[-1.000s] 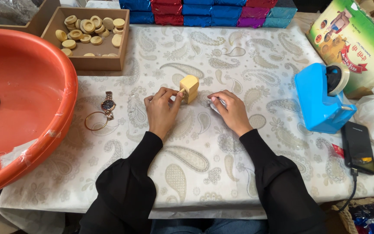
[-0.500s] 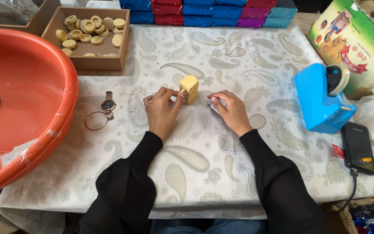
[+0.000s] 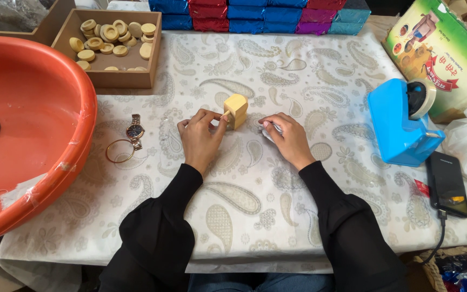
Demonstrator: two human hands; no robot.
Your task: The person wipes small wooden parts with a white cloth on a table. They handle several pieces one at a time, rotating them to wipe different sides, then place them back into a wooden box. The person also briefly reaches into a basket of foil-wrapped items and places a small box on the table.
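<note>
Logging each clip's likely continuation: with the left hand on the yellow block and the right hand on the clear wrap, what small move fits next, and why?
Probably draw the clear wrap toward the yellow block. The left hand steadies the block with its fingertips, while the right hand pinches the wrap flat on the tablecloth, just beside the block and seemingly not yet around it.
</note>
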